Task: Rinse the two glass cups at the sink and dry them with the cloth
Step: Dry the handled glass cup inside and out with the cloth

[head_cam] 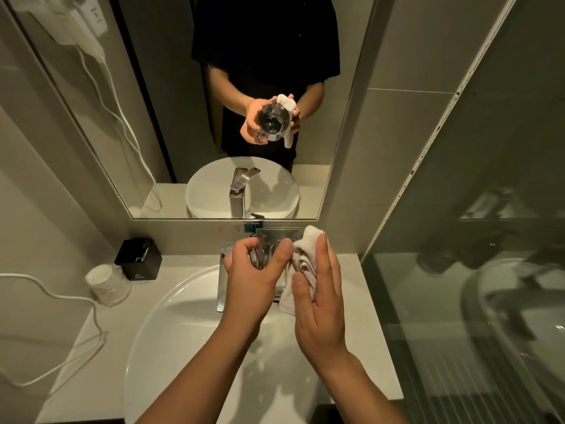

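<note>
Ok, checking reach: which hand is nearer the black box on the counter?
Left. The left hand, gripping the glass cup over the sink, is to the right of the black box; the right hand, holding the cloth against the cup, is farther right.

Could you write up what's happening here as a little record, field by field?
place: bathroom sink, below a mirror
left hand: grips the glass cup
right hand: holds the white cloth against the cup's side
stage: drying one cup
tap: no water seen running
counter, left: black box, wrapped cups
</note>
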Demonstrator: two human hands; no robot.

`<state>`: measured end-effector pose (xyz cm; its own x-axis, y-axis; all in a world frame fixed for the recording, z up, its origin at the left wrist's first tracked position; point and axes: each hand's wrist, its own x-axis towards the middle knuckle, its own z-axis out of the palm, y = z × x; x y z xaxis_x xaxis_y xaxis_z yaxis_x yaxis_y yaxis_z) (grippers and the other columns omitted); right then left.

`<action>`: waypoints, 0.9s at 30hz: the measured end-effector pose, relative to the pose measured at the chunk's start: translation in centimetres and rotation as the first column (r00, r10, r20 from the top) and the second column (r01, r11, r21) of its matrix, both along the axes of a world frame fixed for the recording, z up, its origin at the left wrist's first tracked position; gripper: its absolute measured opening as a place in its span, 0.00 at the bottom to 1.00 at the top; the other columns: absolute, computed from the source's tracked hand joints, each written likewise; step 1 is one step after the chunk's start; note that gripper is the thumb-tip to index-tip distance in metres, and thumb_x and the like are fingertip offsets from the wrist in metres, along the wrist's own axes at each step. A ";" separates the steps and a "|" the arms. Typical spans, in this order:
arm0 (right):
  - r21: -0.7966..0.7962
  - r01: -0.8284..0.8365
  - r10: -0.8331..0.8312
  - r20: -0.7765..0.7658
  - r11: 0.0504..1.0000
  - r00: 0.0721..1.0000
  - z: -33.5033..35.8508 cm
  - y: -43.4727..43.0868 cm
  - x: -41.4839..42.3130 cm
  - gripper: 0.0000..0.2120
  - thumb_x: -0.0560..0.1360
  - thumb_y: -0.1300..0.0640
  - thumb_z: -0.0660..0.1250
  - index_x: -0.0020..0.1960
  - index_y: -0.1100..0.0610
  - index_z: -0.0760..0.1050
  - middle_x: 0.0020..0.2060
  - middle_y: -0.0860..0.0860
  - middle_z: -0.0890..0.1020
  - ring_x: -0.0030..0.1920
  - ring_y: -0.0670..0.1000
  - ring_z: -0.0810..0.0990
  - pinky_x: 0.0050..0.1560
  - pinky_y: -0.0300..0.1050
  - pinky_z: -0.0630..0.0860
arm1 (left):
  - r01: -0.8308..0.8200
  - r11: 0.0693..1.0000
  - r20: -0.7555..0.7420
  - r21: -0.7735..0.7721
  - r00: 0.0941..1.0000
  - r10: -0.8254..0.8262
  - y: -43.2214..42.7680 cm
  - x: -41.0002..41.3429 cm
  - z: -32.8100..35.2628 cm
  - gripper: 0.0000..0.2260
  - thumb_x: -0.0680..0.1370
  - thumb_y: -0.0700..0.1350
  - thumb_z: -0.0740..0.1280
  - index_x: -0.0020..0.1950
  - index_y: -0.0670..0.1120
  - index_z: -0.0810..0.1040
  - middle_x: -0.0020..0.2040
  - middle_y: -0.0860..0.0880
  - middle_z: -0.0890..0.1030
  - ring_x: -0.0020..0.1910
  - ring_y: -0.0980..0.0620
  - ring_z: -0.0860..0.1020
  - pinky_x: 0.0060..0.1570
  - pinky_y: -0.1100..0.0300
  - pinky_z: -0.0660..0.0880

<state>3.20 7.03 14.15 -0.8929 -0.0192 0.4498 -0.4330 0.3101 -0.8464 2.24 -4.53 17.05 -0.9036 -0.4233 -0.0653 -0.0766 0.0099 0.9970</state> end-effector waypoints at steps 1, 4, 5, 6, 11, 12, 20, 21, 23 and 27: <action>0.003 -0.008 0.008 -0.018 1.000 1.000 0.0 0.1 -0.1 0.26 0.85 0.38 0.53 0.80 0.30 0.49 0.80 0.39 0.60 0.80 0.50 0.63 0.75 0.61 0.69 | 0.006 0.999 -0.016 0.042 1.000 -0.005 -0.2 -0.1 -0.1 0.41 0.59 0.80 0.71 0.61 0.54 0.75 0.60 0.51 0.79 0.53 0.56 0.82 0.53 0.59 0.79; -0.048 -0.030 0.029 -0.008 0.998 1.000 0.0 0.6 -0.6 0.26 0.85 0.42 0.55 0.80 0.29 0.51 0.78 0.38 0.63 0.78 0.45 0.67 0.74 0.50 0.71 | -0.017 0.993 -0.011 0.117 1.000 0.019 -0.6 -0.2 -0.7 0.43 0.55 0.77 0.77 0.60 0.52 0.77 0.55 0.49 0.83 0.52 0.50 0.83 0.54 0.50 0.82; -0.066 -0.035 0.035 0.004 0.997 0.999 0.0 0.7 -0.8 0.26 0.85 0.43 0.55 0.79 0.29 0.52 0.78 0.37 0.64 0.77 0.45 0.67 0.74 0.48 0.71 | -0.020 0.992 -0.011 0.123 1.000 0.022 -0.6 -0.3 -0.8 0.42 0.55 0.76 0.78 0.60 0.52 0.78 0.56 0.48 0.83 0.53 0.48 0.83 0.54 0.50 0.82; -0.079 -0.037 0.038 0.019 0.996 0.999 0.0 0.8 -0.9 0.26 0.84 0.43 0.55 0.79 0.28 0.52 0.77 0.35 0.64 0.77 0.44 0.67 0.74 0.46 0.71 | -0.016 0.991 -0.016 0.131 1.000 0.018 -0.6 -0.3 -0.9 0.41 0.56 0.76 0.78 0.60 0.52 0.78 0.56 0.48 0.84 0.53 0.48 0.83 0.52 0.52 0.82; -0.136 -0.044 0.051 0.045 0.990 0.998 0.0 1.2 -1.2 0.25 0.84 0.43 0.57 0.78 0.27 0.55 0.75 0.29 0.66 0.76 0.41 0.68 0.74 0.41 0.70 | 0.012 0.969 -0.028 0.246 1.000 -0.005 -0.6 -0.2 -1.0 0.34 0.62 0.65 0.81 0.61 0.47 0.80 0.59 0.40 0.83 0.54 0.45 0.83 0.53 0.50 0.83; -0.162 -0.051 0.062 0.063 0.985 0.996 0.0 1.3 -1.2 0.25 0.84 0.43 0.57 0.78 0.28 0.56 0.76 0.31 0.67 0.76 0.42 0.69 0.74 0.46 0.71 | 0.017 0.959 -0.029 0.284 1.000 -0.009 -0.6 -0.1 -0.9 0.33 0.62 0.63 0.81 0.60 0.46 0.81 0.59 0.39 0.84 0.55 0.42 0.83 0.58 0.44 0.82; -0.168 -0.049 0.066 0.094 0.985 0.993 0.0 1.8 -1.0 0.25 0.84 0.43 0.55 0.79 0.28 0.55 0.77 0.33 0.66 0.78 0.43 0.67 0.76 0.51 0.68 | 0.200 0.895 -0.039 0.400 0.979 -0.201 -0.7 0.2 -0.4 0.30 0.67 0.59 0.80 0.64 0.47 0.81 0.66 0.37 0.81 0.61 0.43 0.83 0.68 0.34 0.75; -0.139 -0.056 0.067 0.078 0.989 0.995 0.1 1.8 -0.9 0.25 0.84 0.43 0.55 0.78 0.27 0.54 0.76 0.33 0.65 0.77 0.41 0.67 0.74 0.43 0.69 | 0.215 0.906 -0.029 0.364 0.975 -0.220 -0.5 0.1 -0.3 0.32 0.65 0.61 0.81 0.64 0.48 0.81 0.69 0.37 0.79 0.63 0.42 0.83 0.68 0.36 0.76; -0.089 -0.075 0.079 0.042 0.993 0.996 0.2 1.6 -0.6 0.25 0.84 0.41 0.55 0.79 0.28 0.54 0.76 0.36 0.65 0.75 0.39 0.67 0.70 0.32 0.69 | 0.212 0.936 -0.011 0.282 0.976 -0.218 -0.4 -0.1 -0.4 0.35 0.61 0.65 0.83 0.63 0.50 0.82 0.70 0.40 0.76 0.63 0.43 0.83 0.67 0.41 0.78; -0.022 -0.081 0.081 -0.002 0.996 0.997 -0.2 1.3 -0.2 0.25 0.85 0.39 0.54 0.79 0.28 0.52 0.78 0.43 0.63 0.78 0.50 0.67 0.75 0.47 0.69 | 0.216 0.949 -0.044 0.228 0.976 -0.211 -0.7 -0.2 -0.5 0.30 0.62 0.61 0.82 0.60 0.49 0.83 0.55 0.49 0.88 0.54 0.52 0.87 0.48 0.63 0.82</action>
<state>2.96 8.37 13.96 -0.8883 -0.0822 0.4518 -0.4569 0.2554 -0.8521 2.07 -5.19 16.54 -0.9732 -0.1957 -0.1207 -0.0796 -0.2059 0.9753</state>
